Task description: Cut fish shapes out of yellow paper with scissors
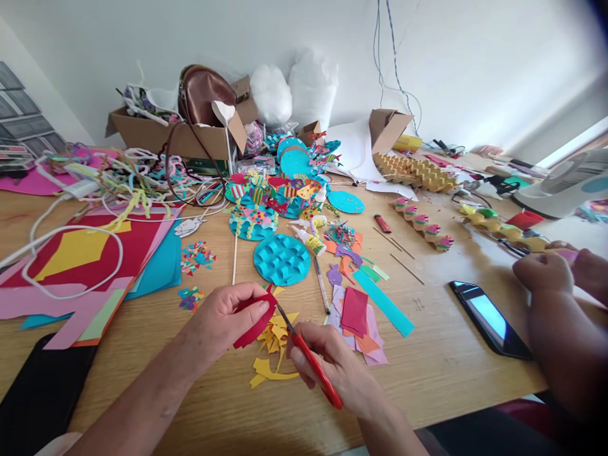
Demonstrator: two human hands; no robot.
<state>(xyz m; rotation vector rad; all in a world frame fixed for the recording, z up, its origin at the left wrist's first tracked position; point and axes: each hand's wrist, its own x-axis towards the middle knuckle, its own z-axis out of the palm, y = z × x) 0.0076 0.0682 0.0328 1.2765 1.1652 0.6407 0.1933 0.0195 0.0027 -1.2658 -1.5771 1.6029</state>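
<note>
A piece of red paper (251,329) is pinched between the thumb and fingers of my left hand (232,316). My right hand (327,361) is wrapped round red-handled scissors (316,370), whose blades point up and left to the paper's right edge. Under and beside the paper lie yellow paper scraps (273,370). Beyond my hands is a blue disc with raised paper scales (282,259). A pen (322,285) lies to its right, near a stack of red, orange and pink paper pieces (354,311).
Coloured sheets (142,253) and a black phone-like object (47,380) lie left. A phone (489,320) lies right, beside another person's hands (546,272). Behind are a cardboard box (156,136), paper fish decorations (289,193), glue bottles (311,240) and egg-carton strips (422,225).
</note>
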